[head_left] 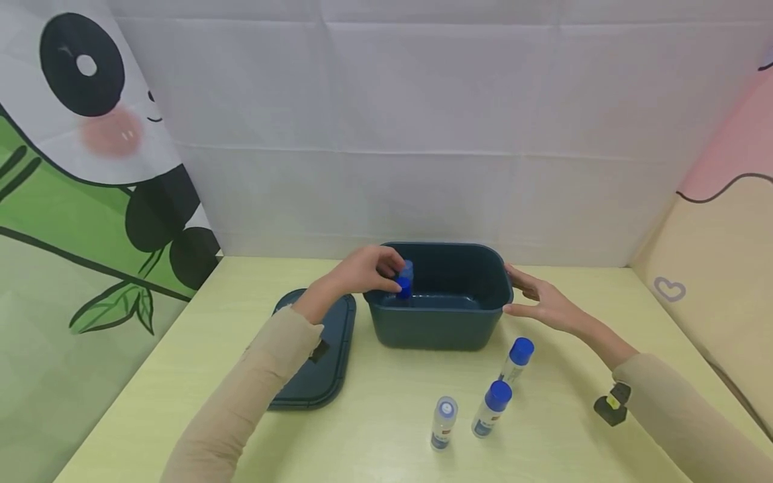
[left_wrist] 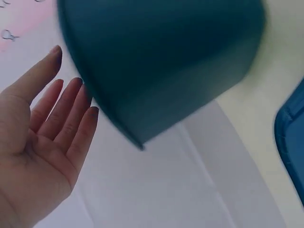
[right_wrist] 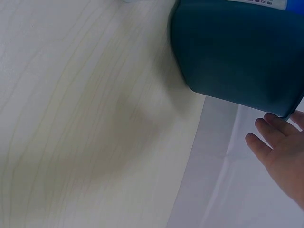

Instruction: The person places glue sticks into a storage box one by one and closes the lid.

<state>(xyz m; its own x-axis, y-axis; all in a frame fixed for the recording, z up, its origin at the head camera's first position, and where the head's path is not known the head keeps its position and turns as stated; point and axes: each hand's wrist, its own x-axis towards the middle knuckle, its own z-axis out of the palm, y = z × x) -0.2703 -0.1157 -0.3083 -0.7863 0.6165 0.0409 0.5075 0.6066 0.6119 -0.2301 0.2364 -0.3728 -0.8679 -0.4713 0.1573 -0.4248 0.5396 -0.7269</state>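
A dark teal bin (head_left: 431, 329) stands on the table, with blue-topped bottles (head_left: 403, 288) inside at its left end. Over the bin's left rim is my left hand (head_left: 368, 268), its fingertips close to those bottles. The left wrist view shows this hand (left_wrist: 52, 137) with fingers spread and nothing between them, beside the bin (left_wrist: 161, 61). At the right rim, my right hand (head_left: 546, 305) has thumb and fingers apart. Its fingertips meet the rim of the bin (right_wrist: 237, 57) in the right wrist view, where the hand (right_wrist: 289, 154) is partly cut off.
A dark teal lid (head_left: 329, 362) lies left of the bin, partly under my left forearm. In front of the bin stand two blue-capped bottles (head_left: 492, 409) (head_left: 516, 361) and a clear-topped bottle (head_left: 443, 424). A white sheet (head_left: 423, 134) hangs behind the table.
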